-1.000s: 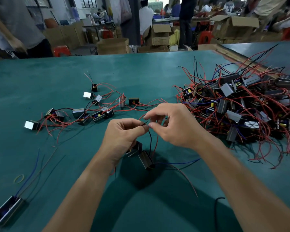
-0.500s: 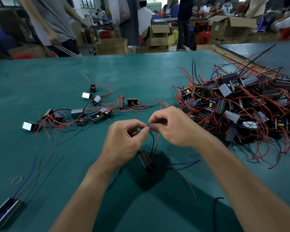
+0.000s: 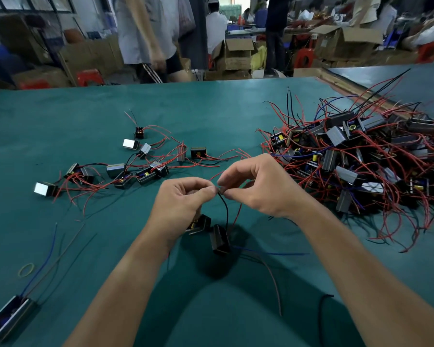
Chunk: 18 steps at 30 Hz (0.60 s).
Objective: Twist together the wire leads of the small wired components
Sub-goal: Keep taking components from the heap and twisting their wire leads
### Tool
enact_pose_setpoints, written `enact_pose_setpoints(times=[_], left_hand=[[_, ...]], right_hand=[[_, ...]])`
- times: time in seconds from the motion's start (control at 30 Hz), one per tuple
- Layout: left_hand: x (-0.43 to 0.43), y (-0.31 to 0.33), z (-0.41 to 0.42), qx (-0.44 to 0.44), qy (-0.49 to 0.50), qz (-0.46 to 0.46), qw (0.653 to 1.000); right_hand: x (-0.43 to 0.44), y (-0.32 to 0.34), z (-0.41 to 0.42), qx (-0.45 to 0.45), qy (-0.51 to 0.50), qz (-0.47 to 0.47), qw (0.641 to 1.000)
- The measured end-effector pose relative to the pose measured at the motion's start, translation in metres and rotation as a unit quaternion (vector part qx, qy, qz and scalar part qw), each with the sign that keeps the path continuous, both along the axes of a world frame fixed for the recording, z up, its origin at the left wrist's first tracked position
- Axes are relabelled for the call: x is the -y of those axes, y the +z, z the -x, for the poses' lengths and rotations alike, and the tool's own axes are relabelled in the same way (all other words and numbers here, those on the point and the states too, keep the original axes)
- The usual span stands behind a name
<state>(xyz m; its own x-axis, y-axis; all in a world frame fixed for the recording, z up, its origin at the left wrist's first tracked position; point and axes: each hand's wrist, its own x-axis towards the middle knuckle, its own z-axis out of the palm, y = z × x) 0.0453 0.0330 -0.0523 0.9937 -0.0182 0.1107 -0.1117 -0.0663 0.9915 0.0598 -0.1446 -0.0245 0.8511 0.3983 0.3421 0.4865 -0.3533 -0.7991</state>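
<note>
Left hand (image 3: 183, 196) and right hand (image 3: 258, 186) have closed fingertip to fingertip. Unworked heap (image 3: 361, 159) holds the bench's (image 3: 85, 116) right edge, joined units (image 3: 125, 171) left of centre, apparently separating stock. Both hands pinch the leads (image 3: 226, 211) at their ends for twisting, two components (image 3: 219, 240) dangling mid-bench.

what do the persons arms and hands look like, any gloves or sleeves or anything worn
Nothing worn shows. The left hand and right hand are bare, with no gloves and no rings on the fingers in view. The left forearm and right forearm are bare too: no sleeve, watch or wristband appears anywhere down to the picture's lower edge.
</note>
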Motion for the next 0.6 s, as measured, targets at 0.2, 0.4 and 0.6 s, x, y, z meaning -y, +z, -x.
enact_pose_setpoints(times=[0.2, 0.4, 0.6], left_hand=[[-0.0003, 0.0054, 0.0022, -0.045, -0.031, 0.031, 0.998], [0.0023, 0.0044, 0.0038, -0.001, -0.005, 0.006, 1.000], [0.0078, -0.0009, 0.0071, 0.134, 0.019, -0.109, 0.985]], right_hand=[[0.0009, -0.0035, -0.0030, 0.038, -0.023, 0.009, 0.999], [-0.0014, -0.0059, -0.0049, 0.040, -0.065, 0.025, 0.997], [-0.0068, -0.0094, -0.0061, -0.063, -0.102, 0.029, 0.992]])
